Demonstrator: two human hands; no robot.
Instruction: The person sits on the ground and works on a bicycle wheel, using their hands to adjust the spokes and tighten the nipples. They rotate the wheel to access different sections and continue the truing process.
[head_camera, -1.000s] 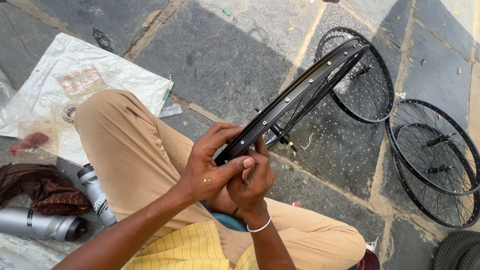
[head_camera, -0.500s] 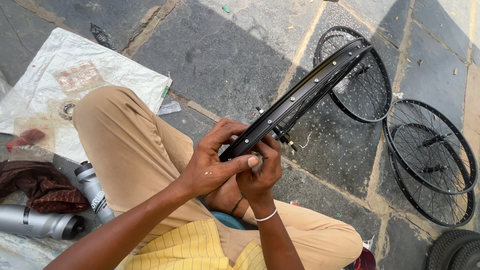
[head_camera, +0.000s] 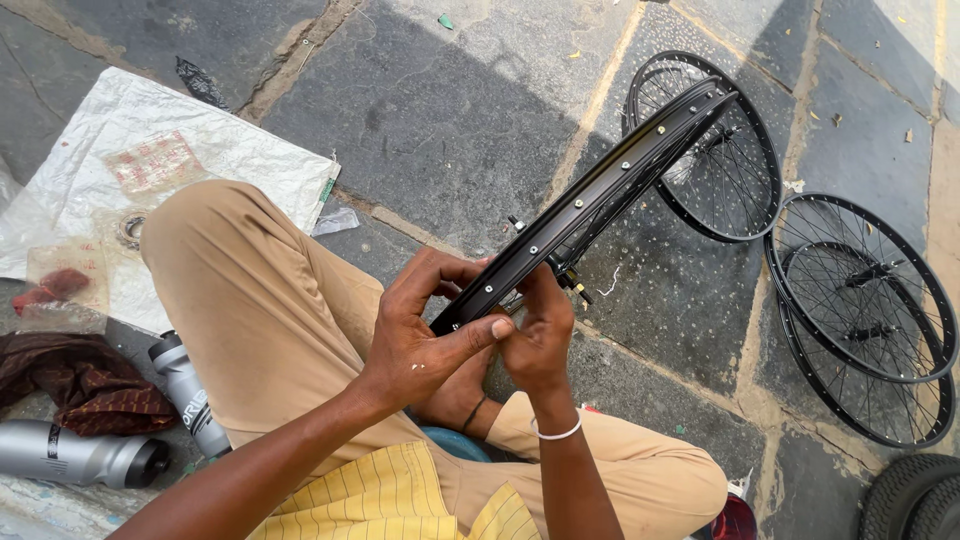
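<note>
I have the black wheel rim (head_camera: 600, 190) edge-up over my lap, its near end pinched between both hands. My left hand (head_camera: 415, 345) wraps the rim, thumb pressed along its edge; my right hand (head_camera: 535, 335) has its fingers closed on the rim beside a spoke nipple. I judge I'm seating a spoke; next calls for a steady twist. Finished wheels (head_camera: 860, 310) lie on the stone floor (head_camera: 450, 120), well apart.

I'm seeing soft, even daylight, most of the stone paving (head_camera: 450, 130) in open shade. At one o'clock a sunlit strip runs hot, nearly blown out. Focus is crisp across the middle; wide-lens stretch bends the edges at three and nine o'clock.
</note>
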